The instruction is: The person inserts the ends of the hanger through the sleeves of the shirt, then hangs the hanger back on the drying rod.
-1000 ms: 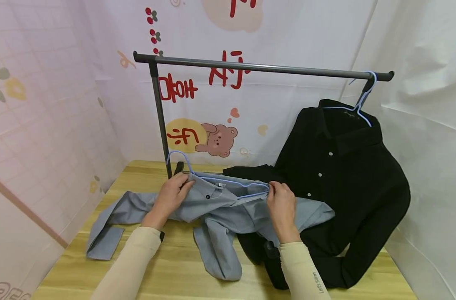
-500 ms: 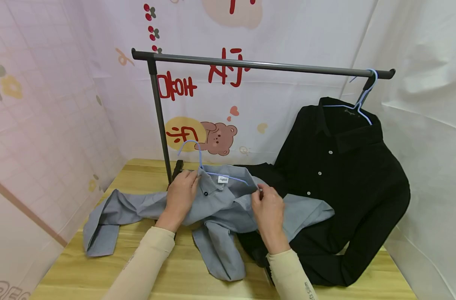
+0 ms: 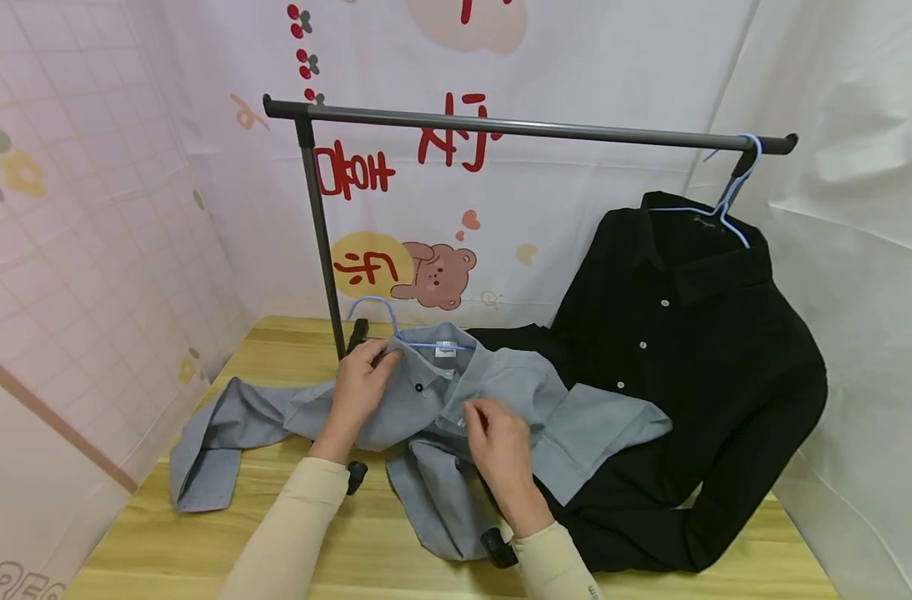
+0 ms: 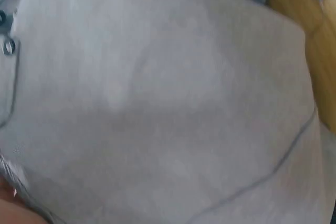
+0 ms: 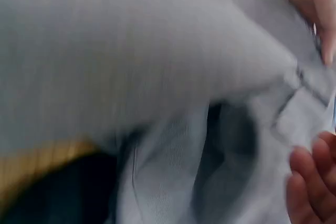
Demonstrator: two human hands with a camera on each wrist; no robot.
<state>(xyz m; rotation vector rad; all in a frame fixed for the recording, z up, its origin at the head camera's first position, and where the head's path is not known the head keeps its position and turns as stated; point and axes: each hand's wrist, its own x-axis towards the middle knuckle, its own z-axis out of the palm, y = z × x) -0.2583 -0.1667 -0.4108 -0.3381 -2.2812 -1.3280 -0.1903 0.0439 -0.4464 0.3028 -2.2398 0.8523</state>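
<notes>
A grey-blue button shirt (image 3: 418, 417) lies over the wooden table, a light-blue hanger (image 3: 392, 310) inside its neck with the hook standing up at the left. My left hand (image 3: 362, 387) pinches the shirt by its collar, right at the hanger. Close over the button front is my right hand (image 3: 501, 450), fingers loosely curled beside a pale button (image 3: 462, 422). In the right wrist view its fingertips (image 5: 307, 182) show in front of the cloth. Blurred grey fabric (image 4: 173, 87) fills most of the left wrist view.
A dark metal clothes rail (image 3: 501, 127) stands at the back of the table (image 3: 148, 542). At its right end a black shirt (image 3: 711, 358) hangs on a blue hanger (image 3: 729, 196), its lower part spread over the table under the grey-blue sleeve. Printed cloth walls surround the table.
My right hand has let go of the collar's right side and moved down and left to the button front. The collar now lies folded over the hanger. My left hand stays at the collar.
</notes>
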